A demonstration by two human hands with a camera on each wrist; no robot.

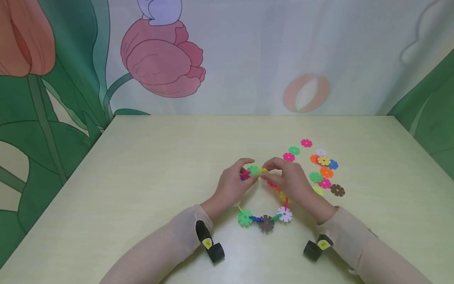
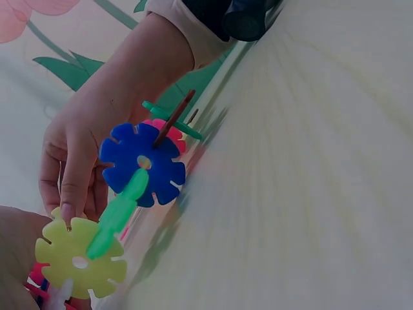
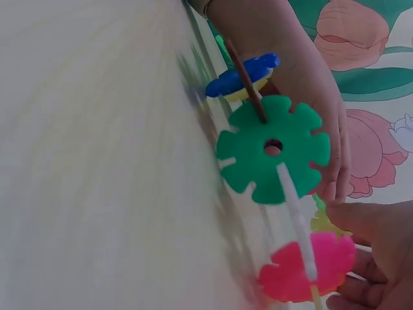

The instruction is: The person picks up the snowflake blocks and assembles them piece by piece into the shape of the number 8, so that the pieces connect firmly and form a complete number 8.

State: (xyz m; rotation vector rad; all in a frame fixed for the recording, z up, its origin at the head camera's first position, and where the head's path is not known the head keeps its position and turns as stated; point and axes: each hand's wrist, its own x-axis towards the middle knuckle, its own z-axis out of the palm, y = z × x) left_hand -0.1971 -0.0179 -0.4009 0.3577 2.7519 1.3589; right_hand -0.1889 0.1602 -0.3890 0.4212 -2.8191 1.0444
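Note:
My left hand (image 1: 232,179) and right hand (image 1: 292,179) meet over the middle of the table, fingertips almost touching. Between left thumb and fingers is a green notched plastic disc (image 1: 253,170), beside a pink one (image 1: 245,175). The right hand pinches a yellow disc (image 1: 263,170) against the green one; whether their slots are joined is hidden by fingers. From both hands a chain of interlocked discs loops toward the person, with a white disc (image 1: 285,214) and a brown disc (image 1: 266,224) at its near side. In the left wrist view a blue disc (image 2: 135,158) belongs to this chain.
Loose discs lie right of the hands, among them a brown one (image 1: 337,190), an orange one (image 1: 326,172) and a pink one (image 1: 306,143). Some overlap. The pale table (image 1: 159,157) ends at a flower-printed curtain (image 1: 241,59).

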